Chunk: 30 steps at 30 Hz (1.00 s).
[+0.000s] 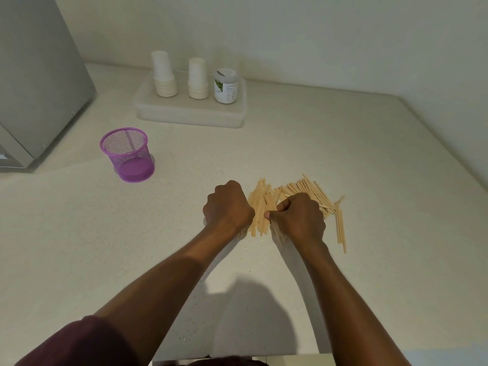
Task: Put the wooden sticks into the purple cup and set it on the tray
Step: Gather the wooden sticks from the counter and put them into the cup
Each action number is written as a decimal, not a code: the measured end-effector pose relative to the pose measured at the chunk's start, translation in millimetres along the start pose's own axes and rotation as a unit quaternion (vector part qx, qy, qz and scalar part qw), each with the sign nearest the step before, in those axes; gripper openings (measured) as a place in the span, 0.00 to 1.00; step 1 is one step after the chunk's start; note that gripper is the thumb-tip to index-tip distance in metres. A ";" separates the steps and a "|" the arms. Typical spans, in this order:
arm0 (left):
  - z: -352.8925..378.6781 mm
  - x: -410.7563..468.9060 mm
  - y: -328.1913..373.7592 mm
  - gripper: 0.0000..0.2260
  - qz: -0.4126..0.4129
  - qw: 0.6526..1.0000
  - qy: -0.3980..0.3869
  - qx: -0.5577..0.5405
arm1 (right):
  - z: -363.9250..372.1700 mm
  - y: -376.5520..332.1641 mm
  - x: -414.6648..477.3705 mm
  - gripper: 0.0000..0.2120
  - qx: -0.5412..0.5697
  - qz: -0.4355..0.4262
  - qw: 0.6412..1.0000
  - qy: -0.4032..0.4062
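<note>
A heap of pale wooden sticks lies on the counter, right of centre. My left hand is curled against the heap's left side, fingers closed on a bundle of sticks. My right hand rests on top of the heap, fingers bent and pinching sticks at its left edge. The purple mesh cup stands upright and empty, far to the left of both hands. The translucent white tray sits at the back near the wall.
Two stacks of white paper cups and a labelled jar stand on the tray. A grey appliance fills the left edge. A few stray sticks lie right of the heap. The counter's front edge runs below my forearms.
</note>
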<state>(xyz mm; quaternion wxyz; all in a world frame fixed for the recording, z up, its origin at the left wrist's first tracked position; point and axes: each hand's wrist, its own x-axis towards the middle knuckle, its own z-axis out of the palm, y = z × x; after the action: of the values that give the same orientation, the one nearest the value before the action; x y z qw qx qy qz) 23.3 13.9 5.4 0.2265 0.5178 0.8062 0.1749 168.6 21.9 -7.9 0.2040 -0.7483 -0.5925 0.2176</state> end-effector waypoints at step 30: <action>-129.2 31.7 -64.9 0.08 -0.001 0.915 0.194 -0.355 | -12.0 -117.5 -3.8 0.08 0.220 -0.085 0.970 -0.053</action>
<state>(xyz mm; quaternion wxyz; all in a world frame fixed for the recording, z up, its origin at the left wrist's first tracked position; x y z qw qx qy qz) -107.8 10.6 74.1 0.2348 0.3589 0.7195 0.5463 81.0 42.8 68.5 0.3498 -0.6195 -0.6012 0.3640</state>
